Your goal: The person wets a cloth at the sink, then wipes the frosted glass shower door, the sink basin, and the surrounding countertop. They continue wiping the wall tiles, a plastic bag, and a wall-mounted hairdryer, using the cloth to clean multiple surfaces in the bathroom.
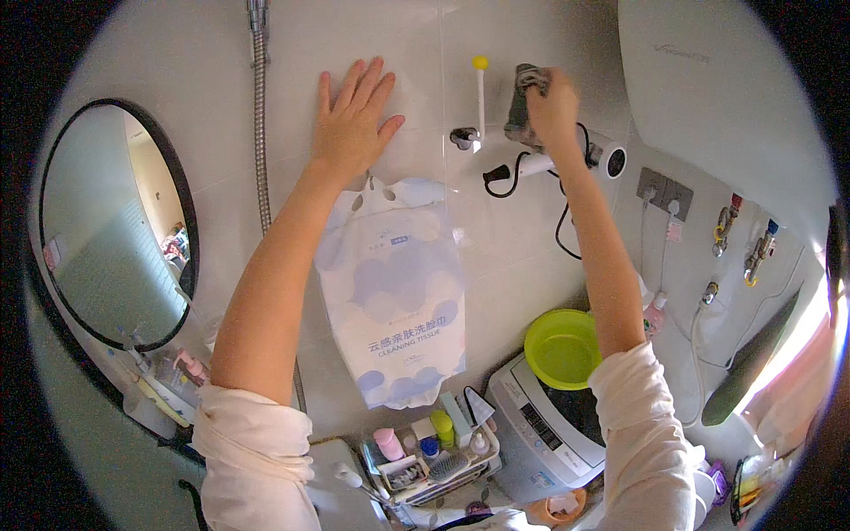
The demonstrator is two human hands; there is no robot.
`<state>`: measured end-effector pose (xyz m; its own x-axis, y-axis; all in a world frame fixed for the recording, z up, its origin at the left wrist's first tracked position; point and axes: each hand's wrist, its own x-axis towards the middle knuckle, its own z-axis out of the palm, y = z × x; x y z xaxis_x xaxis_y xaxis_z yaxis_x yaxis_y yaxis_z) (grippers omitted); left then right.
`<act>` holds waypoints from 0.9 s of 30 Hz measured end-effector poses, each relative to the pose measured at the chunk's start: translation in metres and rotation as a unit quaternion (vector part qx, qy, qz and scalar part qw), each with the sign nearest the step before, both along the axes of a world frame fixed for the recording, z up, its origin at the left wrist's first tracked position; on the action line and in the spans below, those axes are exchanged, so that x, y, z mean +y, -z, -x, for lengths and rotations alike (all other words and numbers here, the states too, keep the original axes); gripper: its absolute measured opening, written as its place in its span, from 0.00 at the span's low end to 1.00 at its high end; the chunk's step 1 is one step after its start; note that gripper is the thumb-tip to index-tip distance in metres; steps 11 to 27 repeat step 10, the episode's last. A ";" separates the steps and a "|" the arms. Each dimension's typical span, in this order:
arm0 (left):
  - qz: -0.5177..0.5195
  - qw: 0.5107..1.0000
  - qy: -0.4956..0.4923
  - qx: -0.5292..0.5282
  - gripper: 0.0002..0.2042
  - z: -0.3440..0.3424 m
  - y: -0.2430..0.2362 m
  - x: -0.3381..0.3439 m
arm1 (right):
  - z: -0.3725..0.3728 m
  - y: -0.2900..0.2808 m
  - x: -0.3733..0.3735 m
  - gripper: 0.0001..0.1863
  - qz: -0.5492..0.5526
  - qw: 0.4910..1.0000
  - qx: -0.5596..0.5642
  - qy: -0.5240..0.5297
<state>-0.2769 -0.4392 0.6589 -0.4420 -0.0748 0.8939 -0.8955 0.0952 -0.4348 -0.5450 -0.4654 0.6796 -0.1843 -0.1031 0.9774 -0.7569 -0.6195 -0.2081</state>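
Observation:
My left hand (352, 128) lies flat on the light tiled wall (407, 35), fingers stretched and holding nothing. Just below it hangs a white and pale blue tissue bag (394, 292) from a hook. Farther right, my right hand (556, 106) grips a bunched dark grey cloth (521, 111) against or close to the wall; contact cannot be made out. A white hair dryer (536, 165) with a black cord is mounted under that hand, partly hidden by my forearm. Between my hands, a white stick with a yellow ball tip (481, 64) stands at a metal hook (463, 138).
A metal shower hose (260, 133) runs down beside my left arm, near a round black-framed mirror (188, 212). A white water heater (735, 106) juts out upper right. Below are a washing machine (522, 451) with a green basin (567, 320), and a toiletries rack (443, 488).

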 end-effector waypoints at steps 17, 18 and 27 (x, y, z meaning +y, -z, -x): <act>0.003 1.000 0.005 -0.003 0.24 -0.001 0.000 -0.002 | -0.008 0.013 -0.042 0.17 -0.257 0.948 -0.107 -0.155; 0.003 1.000 0.005 -0.003 0.24 -0.001 0.000 -0.002 | -0.008 0.013 -0.042 0.17 -0.257 0.948 -0.107 -0.155; 0.003 1.000 0.005 -0.003 0.24 -0.001 0.000 -0.002 | -0.008 0.013 -0.042 0.17 -0.257 0.948 -0.107 -0.155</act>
